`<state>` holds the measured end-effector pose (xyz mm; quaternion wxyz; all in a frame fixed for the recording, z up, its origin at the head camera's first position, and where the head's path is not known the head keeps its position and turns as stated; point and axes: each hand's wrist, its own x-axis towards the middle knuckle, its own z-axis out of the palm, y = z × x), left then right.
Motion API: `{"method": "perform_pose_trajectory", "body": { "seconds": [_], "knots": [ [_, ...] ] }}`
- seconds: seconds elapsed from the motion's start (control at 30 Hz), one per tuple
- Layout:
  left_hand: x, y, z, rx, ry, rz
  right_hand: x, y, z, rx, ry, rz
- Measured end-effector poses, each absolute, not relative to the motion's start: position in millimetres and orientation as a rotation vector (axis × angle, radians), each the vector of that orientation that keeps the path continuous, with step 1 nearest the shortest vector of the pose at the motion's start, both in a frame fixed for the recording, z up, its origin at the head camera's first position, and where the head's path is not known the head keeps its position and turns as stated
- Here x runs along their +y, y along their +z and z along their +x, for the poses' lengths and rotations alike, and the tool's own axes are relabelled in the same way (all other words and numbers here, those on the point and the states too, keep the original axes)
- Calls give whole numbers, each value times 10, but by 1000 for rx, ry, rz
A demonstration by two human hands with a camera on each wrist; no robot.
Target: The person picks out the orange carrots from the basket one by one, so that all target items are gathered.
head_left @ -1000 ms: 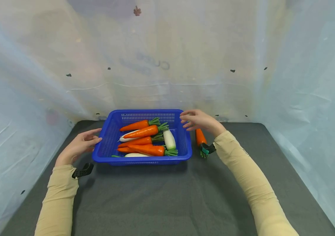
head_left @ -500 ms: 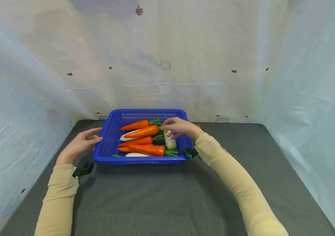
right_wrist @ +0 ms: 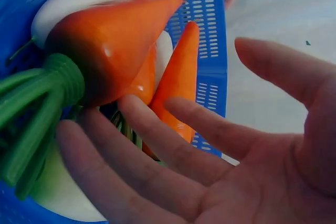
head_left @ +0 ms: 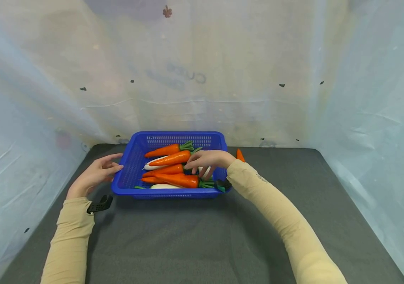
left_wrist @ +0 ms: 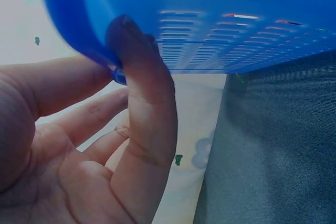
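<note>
A blue plastic basket (head_left: 171,192) with slotted walls stands on the dark table, holding several orange carrots (head_left: 170,170) and some white radishes (head_left: 164,186). My left hand (head_left: 95,175) pinches its left rim between thumb and fingers; the left wrist view shows the rim (left_wrist: 79,32) caught there. Inside the basket, over the green tops on the right side, hovers my right hand (head_left: 210,159), partly covering a white radish. In the right wrist view its fingers (right_wrist: 149,135) are spread and nearly straight beside a large carrot (right_wrist: 113,45); whether they touch it I cannot tell.
Another carrot (head_left: 240,155) lies on the table just right of the basket, partly hidden by the right forearm. A grey cloth (head_left: 187,244) covers the table. Pale plastic sheeting (head_left: 202,86) hangs behind and at both sides.
My right hand has moved left from above the basket's right rim to over the vegetables, then a little nearer to me. My left hand stays at the left rim.
</note>
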<state>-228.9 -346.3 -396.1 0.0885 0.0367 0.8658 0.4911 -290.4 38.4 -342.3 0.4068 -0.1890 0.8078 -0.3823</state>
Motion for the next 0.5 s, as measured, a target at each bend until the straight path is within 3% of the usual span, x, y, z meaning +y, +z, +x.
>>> {"method": "perform_pose_trajectory", "body": {
  "seconds": [0.5],
  "knots": [
    [-3454,-3929,-2276,2558,1459,109,270,-3425,-2980,2031,-674,-484]
  ]
}}
